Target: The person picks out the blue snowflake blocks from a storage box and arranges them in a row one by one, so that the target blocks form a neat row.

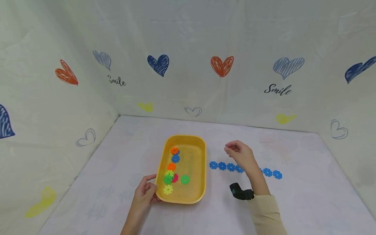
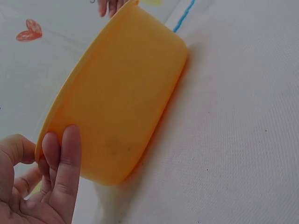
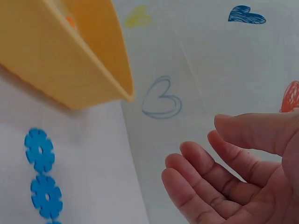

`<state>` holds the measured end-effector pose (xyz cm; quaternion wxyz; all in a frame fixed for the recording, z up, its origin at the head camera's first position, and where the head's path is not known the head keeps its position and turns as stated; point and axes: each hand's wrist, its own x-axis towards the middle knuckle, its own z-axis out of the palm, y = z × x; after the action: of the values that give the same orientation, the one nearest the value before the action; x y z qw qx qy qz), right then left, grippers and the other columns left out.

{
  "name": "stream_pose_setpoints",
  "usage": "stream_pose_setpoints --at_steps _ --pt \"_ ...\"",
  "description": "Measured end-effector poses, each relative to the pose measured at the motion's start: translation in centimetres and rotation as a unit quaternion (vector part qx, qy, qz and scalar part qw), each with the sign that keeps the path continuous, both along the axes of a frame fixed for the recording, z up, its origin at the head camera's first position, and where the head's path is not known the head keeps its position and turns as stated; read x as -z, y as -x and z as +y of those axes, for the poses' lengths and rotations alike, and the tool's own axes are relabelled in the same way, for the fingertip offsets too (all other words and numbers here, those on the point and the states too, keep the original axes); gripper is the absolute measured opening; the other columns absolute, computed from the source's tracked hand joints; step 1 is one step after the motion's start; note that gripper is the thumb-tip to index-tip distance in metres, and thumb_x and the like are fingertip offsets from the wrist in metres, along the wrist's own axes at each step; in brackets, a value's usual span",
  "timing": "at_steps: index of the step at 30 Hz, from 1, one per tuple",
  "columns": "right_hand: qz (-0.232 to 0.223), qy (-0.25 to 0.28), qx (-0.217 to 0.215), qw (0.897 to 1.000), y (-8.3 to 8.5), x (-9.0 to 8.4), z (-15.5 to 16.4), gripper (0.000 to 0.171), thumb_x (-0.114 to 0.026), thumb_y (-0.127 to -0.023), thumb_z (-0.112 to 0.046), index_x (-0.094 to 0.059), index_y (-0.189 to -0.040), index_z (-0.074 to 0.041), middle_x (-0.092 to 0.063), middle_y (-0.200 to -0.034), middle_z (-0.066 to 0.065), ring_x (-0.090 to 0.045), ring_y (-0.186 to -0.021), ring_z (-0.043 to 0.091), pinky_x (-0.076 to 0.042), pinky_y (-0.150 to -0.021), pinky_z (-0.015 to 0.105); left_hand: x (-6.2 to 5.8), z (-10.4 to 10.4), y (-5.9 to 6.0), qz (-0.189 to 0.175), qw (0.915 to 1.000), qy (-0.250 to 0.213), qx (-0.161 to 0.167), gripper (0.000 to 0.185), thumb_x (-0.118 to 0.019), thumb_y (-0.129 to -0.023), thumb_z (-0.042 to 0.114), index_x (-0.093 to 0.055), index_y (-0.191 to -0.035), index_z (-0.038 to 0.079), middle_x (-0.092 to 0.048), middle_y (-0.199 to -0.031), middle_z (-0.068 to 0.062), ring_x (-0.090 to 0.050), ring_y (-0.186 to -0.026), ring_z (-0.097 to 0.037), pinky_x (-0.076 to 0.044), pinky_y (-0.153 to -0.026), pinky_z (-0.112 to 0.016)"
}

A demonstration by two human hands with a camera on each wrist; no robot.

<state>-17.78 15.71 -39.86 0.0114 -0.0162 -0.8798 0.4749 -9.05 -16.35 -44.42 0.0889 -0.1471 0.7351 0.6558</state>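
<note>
Head view: left hand (image 1: 144,193) grips yellow tray (image 1: 199,169) by its near-left rim, snowflake discs (image 1: 171,173) inside, beyond its fingers. Right hand (image 1: 241,155) empty, fingers loosely curled above blue disc row (image 1: 226,166). Risk: lowering wrist could scatter the row.

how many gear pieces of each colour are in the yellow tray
orange pieces: 2
blue piece: 1
green pieces: 2
yellow pieces: 2, one of them lime-tinted
pink piece: 1
total: 8 in the tray
</note>
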Motion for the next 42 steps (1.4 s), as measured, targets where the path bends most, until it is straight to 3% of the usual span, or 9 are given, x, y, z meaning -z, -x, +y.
stream_pose_setpoints --at_steps 4,6,10,18,26,32,42 --pt "-0.002 0.039 -0.021 0.999 0.9 0.3 -2.2 0.031 -0.058 -0.086 -0.033 -0.058 -0.105 -0.008 -0.062 -0.096 0.010 -0.062 -0.083 0.019 -0.054 -0.079 0.034 0.0 0.0 0.0 -0.001 1.0000 0.001 -0.002 0.042 -0.047 -0.089 0.007 -0.040 -0.130 0.008 -0.049 -0.073 -0.004 -0.057 -0.057 -0.017 -0.053 -0.055 -0.025" --pt "-0.024 0.050 -0.026 0.998 0.7 -1.1 -3.8 0.029 -0.057 -0.087 -0.027 -0.058 -0.106 -0.005 -0.062 -0.100 0.014 -0.062 -0.089 0.024 -0.051 -0.086 0.038 0.0 0.0 0.0 -0.001 1.0000 0.003 -0.002 0.041 -0.047 -0.089 0.008 -0.041 -0.130 0.008 -0.049 -0.073 -0.004 -0.057 -0.057 -0.016 -0.053 -0.055 -0.025" --pt "-0.033 0.075 -0.049 0.995 1.4 -1.2 -6.0 0.025 -0.057 -0.088 -0.022 -0.059 -0.106 -0.004 -0.062 -0.100 0.013 -0.062 -0.089 0.023 -0.052 -0.086 0.037 -0.1 0.0 0.0 0.003 1.0000 -0.002 -0.006 0.040 -0.047 -0.089 0.005 -0.042 -0.128 0.008 -0.048 -0.071 -0.003 -0.057 -0.056 -0.016 -0.054 -0.055 -0.026" --pt "-0.052 0.083 -0.084 0.992 2.6 -0.2 -9.6 0.024 -0.060 -0.085 -0.019 -0.061 -0.103 -0.003 -0.064 -0.096 0.011 -0.059 -0.080 0.017 -0.052 -0.079 0.031 -0.2 0.1 0.0 0.002 1.0000 -0.005 -0.006 0.040 -0.047 -0.088 0.005 -0.042 -0.128 0.008 -0.048 -0.071 -0.004 -0.057 -0.056 -0.016 -0.054 -0.055 -0.026" --pt "-0.084 0.066 -0.101 0.989 3.4 1.2 -12.0 0.025 -0.060 -0.085 -0.019 -0.062 -0.105 -0.004 -0.061 -0.102 0.011 -0.056 -0.089 0.020 -0.050 -0.083 0.034 -0.1 0.1 0.0 0.001 1.0000 -0.008 -0.003 0.042 -0.047 -0.089 0.007 -0.040 -0.130 0.007 -0.048 -0.071 -0.003 -0.057 -0.056 -0.016 -0.054 -0.055 -0.026" --pt "-0.116 0.046 -0.126 0.984 4.1 2.1 -13.4 0.028 -0.062 -0.083 -0.019 -0.061 -0.107 -0.003 -0.062 -0.099 0.012 -0.057 -0.080 0.019 -0.050 -0.070 0.026 0.0 0.0 0.0 -0.001 1.0000 -0.006 -0.003 0.042 -0.046 -0.089 0.008 -0.040 -0.131 0.008 -0.048 -0.071 -0.003 -0.057 -0.056 -0.017 -0.054 -0.055 -0.026" --pt "-0.163 0.074 -0.141 0.974 4.6 3.6 -14.5 0.029 -0.064 -0.080 -0.012 -0.058 -0.105 0.001 -0.053 -0.078 0.006 -0.048 -0.065 0.016 -0.043 -0.056 0.020 -0.1 0.0 0.0 0.000 0.9999 -0.013 -0.005 0.041 -0.047 -0.089 0.006 -0.041 -0.130 0.008 -0.048 -0.070 -0.003 -0.058 -0.055 -0.017 -0.054 -0.055 -0.028"
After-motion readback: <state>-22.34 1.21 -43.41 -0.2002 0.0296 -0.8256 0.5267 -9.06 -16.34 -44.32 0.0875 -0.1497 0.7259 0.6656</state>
